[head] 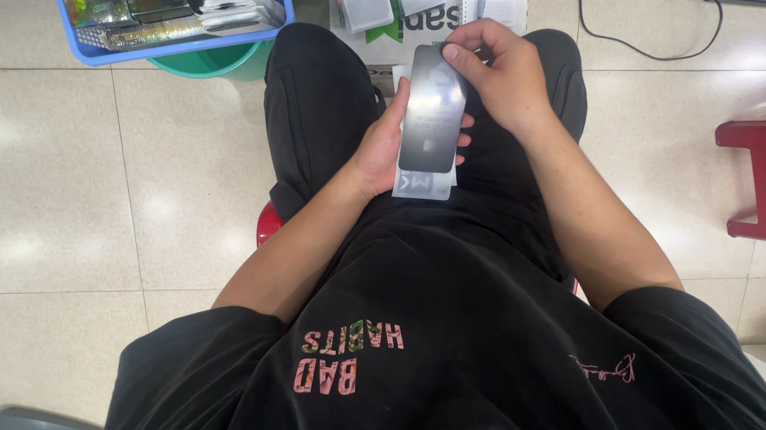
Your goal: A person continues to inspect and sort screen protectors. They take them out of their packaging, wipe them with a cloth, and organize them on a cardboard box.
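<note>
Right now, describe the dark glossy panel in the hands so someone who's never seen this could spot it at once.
Start at the seated person's black-trousered lap, centre frame above the pale tiled floor. Both hands meet there: the left hand supports from below, the right hand pinches the top. Between them is the dark glossy panel, a slim rounded rectangle, unlike the white packet beneath it.
</note>
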